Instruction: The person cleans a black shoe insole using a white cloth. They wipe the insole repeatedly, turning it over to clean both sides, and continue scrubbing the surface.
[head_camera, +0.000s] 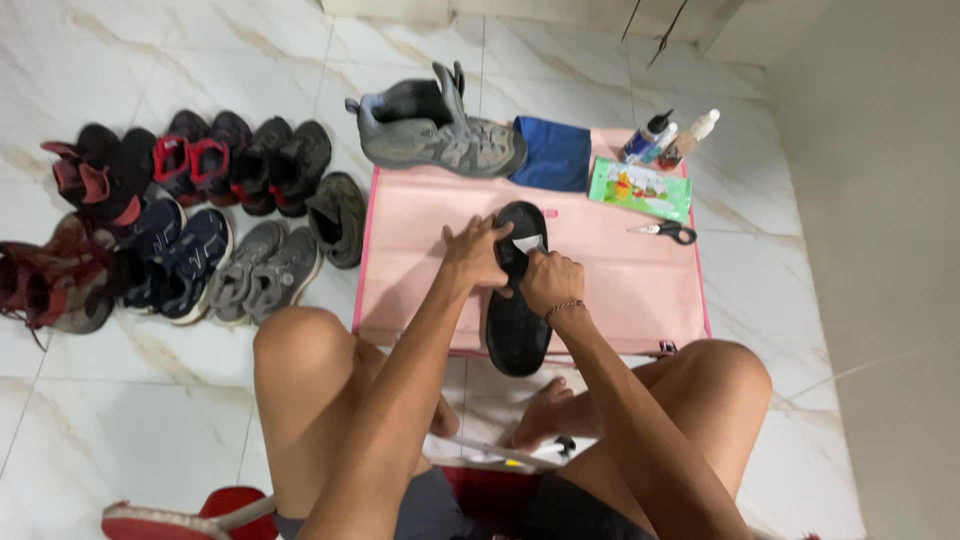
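We see both hands on a black insole (516, 325) held over a pink mat (620, 290). The left hand (478, 253) grips the insole's upper left edge, fingers curled over it. The right hand (550, 280) is clenched around the insole from the right, just below the left hand, with a thin bracelet (563, 307) at the wrist. Something small and white (531, 243) shows between the two hands against the insole; we cannot tell what it is. The insole runs lengthwise away from us: its far tip rises just beyond the fingers, and its longer part hangs below the hands toward the knees.

Beyond the hands, at the mat's far edge, a grey shoe (440, 135) lies on its side, and a blue cloth (553, 155) sits just right of it. To the right of the hands and farther off lie scissors (665, 231), a green wipes pack (640, 188) and two small bottles (665, 140) near the mat's far right corner.

Left of the hands, well apart on the tiled floor (150, 400), shoes (190, 220) stand in rows, black, red, navy and grey. One grey shoe (338, 218) of that group sits just beside the mat's left edge.
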